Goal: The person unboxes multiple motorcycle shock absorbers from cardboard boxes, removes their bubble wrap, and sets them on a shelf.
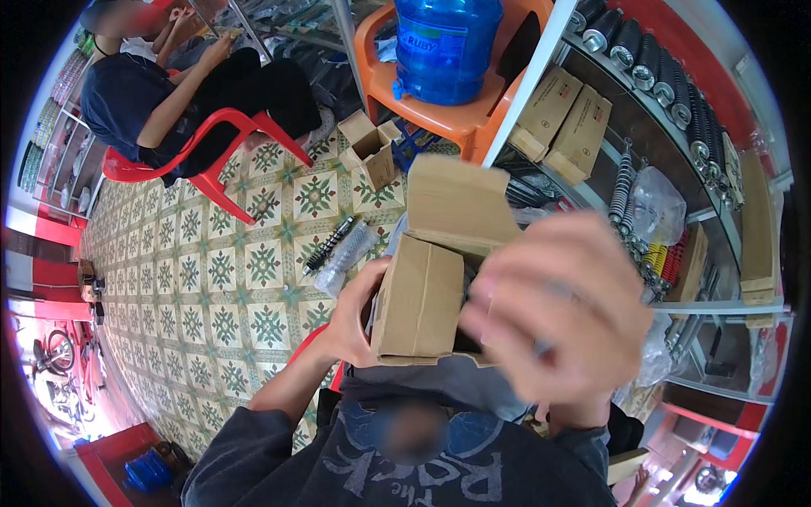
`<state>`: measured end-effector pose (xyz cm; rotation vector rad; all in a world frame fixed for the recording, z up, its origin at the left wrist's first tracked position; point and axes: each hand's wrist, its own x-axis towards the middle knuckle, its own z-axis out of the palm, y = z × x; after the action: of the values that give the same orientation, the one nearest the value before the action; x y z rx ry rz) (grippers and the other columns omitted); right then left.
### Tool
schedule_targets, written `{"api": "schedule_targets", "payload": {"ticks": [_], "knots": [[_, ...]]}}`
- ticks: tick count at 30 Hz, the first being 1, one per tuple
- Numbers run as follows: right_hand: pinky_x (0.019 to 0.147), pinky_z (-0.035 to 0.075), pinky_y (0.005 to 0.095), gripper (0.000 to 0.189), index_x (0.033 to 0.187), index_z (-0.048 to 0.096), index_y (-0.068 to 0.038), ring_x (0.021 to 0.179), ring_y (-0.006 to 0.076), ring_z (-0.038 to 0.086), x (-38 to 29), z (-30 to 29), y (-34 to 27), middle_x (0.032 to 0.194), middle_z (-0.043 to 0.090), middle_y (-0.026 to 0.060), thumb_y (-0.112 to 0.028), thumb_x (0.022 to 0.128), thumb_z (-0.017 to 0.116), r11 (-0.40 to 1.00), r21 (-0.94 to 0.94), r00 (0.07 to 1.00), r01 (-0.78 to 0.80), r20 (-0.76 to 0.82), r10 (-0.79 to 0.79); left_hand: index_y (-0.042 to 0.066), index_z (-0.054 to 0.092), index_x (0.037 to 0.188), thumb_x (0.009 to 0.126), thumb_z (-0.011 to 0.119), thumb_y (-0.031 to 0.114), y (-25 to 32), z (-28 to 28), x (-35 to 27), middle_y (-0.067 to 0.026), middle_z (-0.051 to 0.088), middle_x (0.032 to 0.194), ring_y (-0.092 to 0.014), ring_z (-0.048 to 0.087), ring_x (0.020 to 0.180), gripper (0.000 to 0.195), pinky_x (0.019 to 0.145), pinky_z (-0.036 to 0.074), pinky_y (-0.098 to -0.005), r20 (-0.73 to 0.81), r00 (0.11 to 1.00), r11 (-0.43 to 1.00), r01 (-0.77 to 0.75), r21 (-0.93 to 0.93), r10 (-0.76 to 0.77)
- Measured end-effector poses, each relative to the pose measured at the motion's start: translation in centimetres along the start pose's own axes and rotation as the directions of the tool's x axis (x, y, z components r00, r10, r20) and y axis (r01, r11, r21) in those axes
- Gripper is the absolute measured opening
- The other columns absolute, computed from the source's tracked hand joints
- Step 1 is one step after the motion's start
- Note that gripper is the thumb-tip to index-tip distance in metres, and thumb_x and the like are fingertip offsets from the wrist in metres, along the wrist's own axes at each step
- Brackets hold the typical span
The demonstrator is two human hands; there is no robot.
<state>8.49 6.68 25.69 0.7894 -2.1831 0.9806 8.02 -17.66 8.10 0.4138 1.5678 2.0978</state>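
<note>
A brown cardboard box (418, 301) sits over my lap with its long flap (456, 196) standing up at the far side. My left hand (358, 314) grips the box's left side. Over the right part of the box my right hand (557, 310) is raised, blurred by motion, its fingers curled at the dark opening. Whether it pinches anything is not visible, and it hides much of the box's right side. On the tiled floor beyond my left hand lie a black coil-spring shock absorber (329, 246) and one in bubble wrap (345, 258).
An open carton (374, 149) stands on the floor. Behind it, an orange plastic chair (443, 117) holds a blue water jug (443, 57). At right, shelves (716, 308) carry shock absorbers (646, 60) and cardboard boxes (580, 136). A person (133, 101) sits on a red chair (209, 142).
</note>
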Motion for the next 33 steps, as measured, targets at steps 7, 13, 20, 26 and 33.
{"api": "schedule_targets", "payload": {"ticks": [7, 13, 20, 26, 33], "knots": [[0.069, 0.047, 0.0457, 0.028, 0.073, 0.066, -0.005, 0.080, 0.0285, 0.063, -0.1, -0.5, -0.7, 0.080, 0.063, 0.0049, -0.013, 0.056, 0.087, 0.999, -0.036, 0.973, -0.021, 0.228, 0.029, -0.001, 0.042, 0.146, 0.051, 0.096, 0.050, 0.0, -0.8, 0.4, -0.0130, 0.058, 0.139, -0.022, 0.056, 0.130, 0.121, 0.113, 0.038, -0.0403, 0.051, 0.996, 0.987, -0.074, 0.142, 0.067], [0.065, 0.041, 0.0420, 0.023, 0.074, 0.066, -0.005, 0.074, 0.0268, 0.060, -1.5, -3.5, -1.0, 0.074, 0.061, 0.0035, -0.004, 0.058, 0.083, 0.975, -0.178, 0.964, -0.131, 0.208, 0.168, -0.002, 0.042, 0.148, 0.051, 0.094, 0.059, -0.1, -1.4, 0.5, -0.0131, 0.057, 0.140, -0.023, 0.054, 0.132, 0.126, 0.114, 0.036, -0.0408, 0.105, 0.985, 0.968, -0.154, 0.200, 0.135], [0.068, 0.049, 0.0384, 0.016, 0.087, 0.070, -0.003, 0.081, 0.0287, 0.059, -1.7, -2.7, -0.4, 0.102, 0.068, 0.0104, 0.000, 0.072, 0.076, 0.964, -0.026, 0.929, -0.264, 0.263, 0.261, 0.001, 0.042, 0.148, 0.055, 0.097, 0.046, 1.2, -1.1, 0.5, -0.0164, 0.051, 0.145, -0.027, 0.050, 0.136, 0.116, 0.115, 0.035, -0.0431, 0.136, 0.975, 0.926, -0.210, 0.313, 0.176], [0.068, 0.048, 0.0379, 0.012, 0.078, 0.072, -0.002, 0.081, 0.0300, 0.055, -2.0, -0.9, -0.1, 0.105, 0.073, 0.0113, -0.003, 0.066, 0.070, 0.956, 0.108, 0.940, -0.272, 0.245, 0.239, 0.004, 0.055, 0.136, 0.068, 0.081, 0.057, 7.3, -1.3, 0.1, -0.0192, 0.054, 0.137, -0.036, 0.055, 0.123, 0.090, 0.105, 0.042, -0.0488, 0.131, 0.838, 0.759, -0.538, 0.366, 0.531], [0.070, 0.051, 0.0389, 0.014, 0.081, 0.070, -0.001, 0.083, 0.0316, 0.059, -0.9, -1.7, -1.0, 0.109, 0.069, 0.0147, -0.002, 0.071, 0.079, 0.965, 0.150, 0.914, -0.216, 0.378, 0.146, 0.010, 0.073, 0.102, 0.082, 0.078, 0.052, 18.2, 3.4, 2.5, -0.0083, 0.070, 0.105, -0.035, 0.062, 0.108, 0.047, 0.095, 0.047, -0.0505, 0.672, 0.647, 0.165, -0.754, 0.636, 0.362]]}}
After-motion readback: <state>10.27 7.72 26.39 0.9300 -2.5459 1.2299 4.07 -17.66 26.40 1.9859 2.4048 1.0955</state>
